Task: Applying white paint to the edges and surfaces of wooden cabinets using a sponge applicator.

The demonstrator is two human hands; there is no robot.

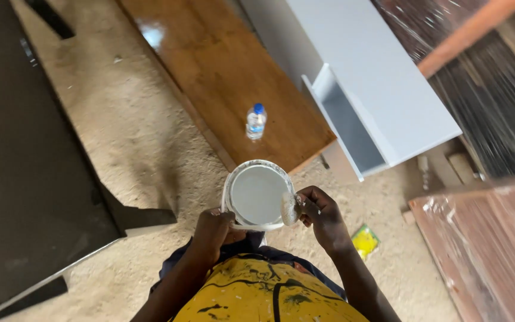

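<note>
I hold a round white paint bucket (257, 195) in front of my chest, with pale grey-white paint inside. My left hand (213, 229) grips the bucket's near left rim. My right hand (320, 214) holds a small paint-soaked sponge or cloth (289, 209) against the bucket's right rim. Below the bucket, my yellow paint-stained shirt (263, 295) fills the bottom of the view.
A clear plastic water bottle with a blue cap (256, 121) stands on a glossy brown wooden board (227, 65) lying on the sawdust-covered floor (132, 149). A white cabinet with an open drawer (353, 128) is on the right. A dark panel (25, 155) lies left; a plastic-wrapped board (490, 244) is right.
</note>
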